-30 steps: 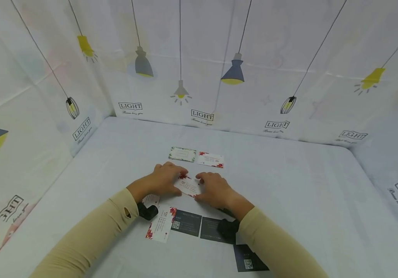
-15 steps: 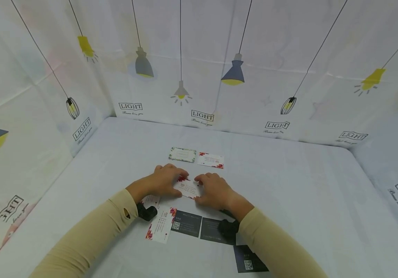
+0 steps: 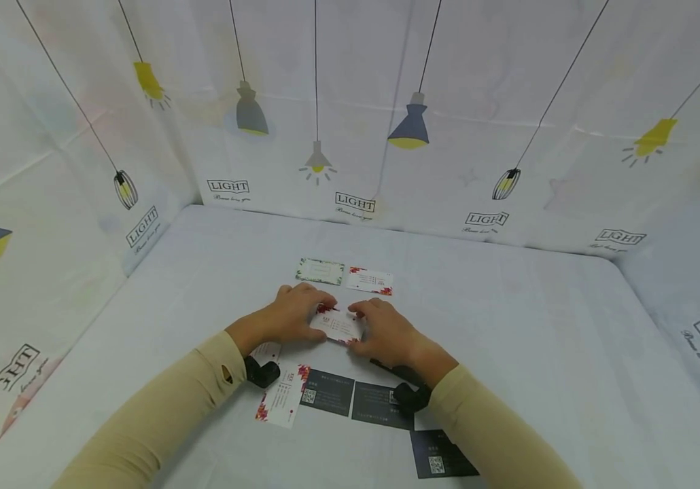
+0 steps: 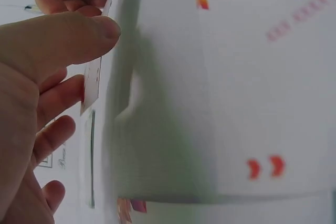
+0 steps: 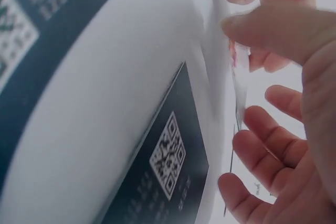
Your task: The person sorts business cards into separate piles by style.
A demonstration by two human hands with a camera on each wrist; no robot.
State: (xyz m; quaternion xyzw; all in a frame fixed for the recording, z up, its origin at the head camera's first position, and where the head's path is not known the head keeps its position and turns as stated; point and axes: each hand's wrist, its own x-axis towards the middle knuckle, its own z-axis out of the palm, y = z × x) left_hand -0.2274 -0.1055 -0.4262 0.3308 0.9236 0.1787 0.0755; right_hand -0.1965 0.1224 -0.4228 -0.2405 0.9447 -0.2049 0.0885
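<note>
The white, red-flowered card (image 3: 339,326) seems just clear of the table (image 3: 521,353), pinched at opposite ends by left hand (image 3: 298,312) and right hand (image 3: 387,331); uneven inward pressure could bow it or let it slip.

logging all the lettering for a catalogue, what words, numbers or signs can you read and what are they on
"LIGHT": wall, repeated; script beneath too small
"XXX XXXX": near white card, blurred, cut off
"121-12", last digit unclear: near dark card, blurred
QR codes: dark cards
Held card, other print: too small or blurred
</note>
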